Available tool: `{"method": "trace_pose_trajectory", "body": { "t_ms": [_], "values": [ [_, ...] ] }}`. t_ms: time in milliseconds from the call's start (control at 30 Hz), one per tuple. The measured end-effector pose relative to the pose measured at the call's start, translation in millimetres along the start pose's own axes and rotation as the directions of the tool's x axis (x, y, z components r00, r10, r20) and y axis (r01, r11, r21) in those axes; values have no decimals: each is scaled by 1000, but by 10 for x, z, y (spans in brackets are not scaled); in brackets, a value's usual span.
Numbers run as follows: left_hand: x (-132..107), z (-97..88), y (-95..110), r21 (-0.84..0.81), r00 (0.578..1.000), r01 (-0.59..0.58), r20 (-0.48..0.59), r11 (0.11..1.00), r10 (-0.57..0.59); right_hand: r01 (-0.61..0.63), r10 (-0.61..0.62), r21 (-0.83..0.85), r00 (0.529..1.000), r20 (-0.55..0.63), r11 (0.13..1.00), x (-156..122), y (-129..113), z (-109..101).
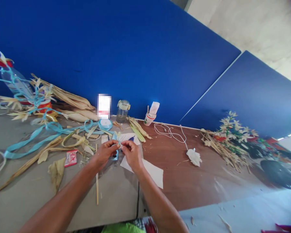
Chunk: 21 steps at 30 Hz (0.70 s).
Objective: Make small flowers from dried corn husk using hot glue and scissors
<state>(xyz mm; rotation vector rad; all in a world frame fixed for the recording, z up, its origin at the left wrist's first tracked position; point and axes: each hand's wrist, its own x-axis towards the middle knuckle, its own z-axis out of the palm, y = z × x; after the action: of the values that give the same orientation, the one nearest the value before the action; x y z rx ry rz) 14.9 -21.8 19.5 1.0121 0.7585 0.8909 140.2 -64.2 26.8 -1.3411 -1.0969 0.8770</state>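
Note:
My left hand (106, 152) and my right hand (131, 152) meet over the table, fingers pinched together on a short piece of light blue ribbon (116, 138). A loop of the same ribbon hangs below the left fingers. Under the hands lie white paper sheets (153, 171), one with a dark blue mark. A thin wooden stick (97, 187) lies on the grey table surface (26, 194) beneath my left forearm.
Long blue ribbon (31, 144), a ribbon roll (105, 123) and dried corn husks (70, 100) spread at the left. A glass jar (123, 110), a paper cup (149, 119), a white cord (169, 132) and husk flowers (230, 136) stand along the blue partition (135, 48).

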Motion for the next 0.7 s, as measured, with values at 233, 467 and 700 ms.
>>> {"method": "trace_pose_trajectory", "body": {
  "t_ms": [233,467,700],
  "values": [
    [32,-11,-44,12,999,23,29,1000,-23,358,-346,-383,933,103,851,-35,-19,-22],
    [36,-40,-47,-132,997,68,34,989,-64,175,-211,-439,977,-34,881,89,52,-245],
    [63,-58,-79,-130,998,68,22,989,-66,71,-73,-160,997,-5,985,135,105,-226]
  ]
}}
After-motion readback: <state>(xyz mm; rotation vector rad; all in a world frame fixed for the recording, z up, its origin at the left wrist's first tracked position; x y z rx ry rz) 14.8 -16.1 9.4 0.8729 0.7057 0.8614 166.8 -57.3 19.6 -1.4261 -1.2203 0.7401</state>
